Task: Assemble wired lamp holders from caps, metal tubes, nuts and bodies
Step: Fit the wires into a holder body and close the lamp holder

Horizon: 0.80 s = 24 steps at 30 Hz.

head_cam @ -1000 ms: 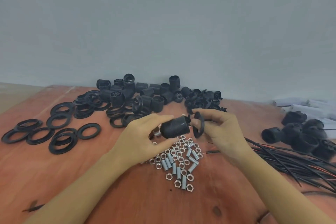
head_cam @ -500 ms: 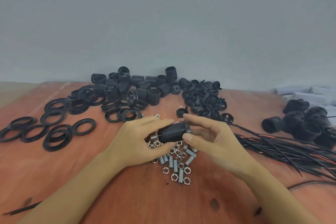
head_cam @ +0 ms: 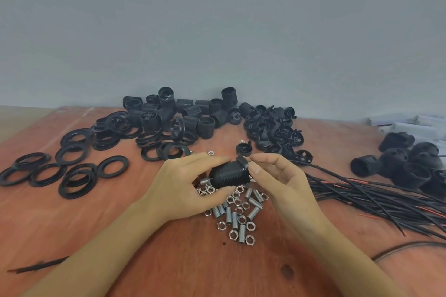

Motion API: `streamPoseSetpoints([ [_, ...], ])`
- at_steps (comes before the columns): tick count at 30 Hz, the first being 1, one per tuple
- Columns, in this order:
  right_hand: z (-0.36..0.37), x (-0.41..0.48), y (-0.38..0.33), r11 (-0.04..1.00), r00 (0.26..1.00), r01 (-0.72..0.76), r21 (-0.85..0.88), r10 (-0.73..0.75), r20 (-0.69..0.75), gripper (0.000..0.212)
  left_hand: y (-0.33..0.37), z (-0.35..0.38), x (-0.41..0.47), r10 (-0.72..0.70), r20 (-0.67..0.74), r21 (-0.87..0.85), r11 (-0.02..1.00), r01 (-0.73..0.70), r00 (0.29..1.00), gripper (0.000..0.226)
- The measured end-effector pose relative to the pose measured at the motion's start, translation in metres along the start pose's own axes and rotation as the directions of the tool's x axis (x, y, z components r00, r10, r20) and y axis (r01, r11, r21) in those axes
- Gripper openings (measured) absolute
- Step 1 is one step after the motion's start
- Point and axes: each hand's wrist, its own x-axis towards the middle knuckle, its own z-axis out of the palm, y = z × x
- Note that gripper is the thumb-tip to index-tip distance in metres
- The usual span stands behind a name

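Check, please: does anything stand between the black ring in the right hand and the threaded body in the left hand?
Nothing visible does. The right hand pinches the ring at the right end of the body, which the left hand grips; ring and body seem to meet.

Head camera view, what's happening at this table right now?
A person is assembling a lamp holder. The left hand grips a black threaded body over the pile of nuts and tubes, with a metal tube poking out of the end by the palm. The right hand pinches what looks like a black ring at the body's other end. Loose rings lie to one side, wires to the other.
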Motion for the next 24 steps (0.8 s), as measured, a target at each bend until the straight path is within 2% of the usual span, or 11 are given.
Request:
streamPoseSetpoints([
  [8, -0.014, -0.001, -0.01, 0.996, 0.992, 0.047, -0.077, -0.038, 0.123, 0.053, 0.0, -0.004, -0.001, -0.003, 0.037, -0.019, 1.0, 0.004, 0.999, 0.044],
  [16, -0.018, -0.002, -0.007, 0.981, 0.95, 0.144, -0.133, -0.099, 0.296, 0.069, -0.008, -0.008, -0.001, -0.041, 0.215, -0.169, 0.983, 0.079, 0.976, 0.034],
  [21, -0.019, -0.002, -0.009, 0.966, 0.925, 0.227, -0.126, -0.174, 0.337, 0.065, -0.008, -0.008, 0.0, -0.092, 0.311, -0.358, 0.911, 0.206, 0.946, 0.019],
  [24, -0.019, -0.003, -0.011, 0.952, 0.911, 0.274, -0.135, -0.212, 0.353, 0.062, -0.002, -0.008, 0.001, -0.121, 0.355, -0.513, 0.804, 0.302, 0.927, 0.023],
])
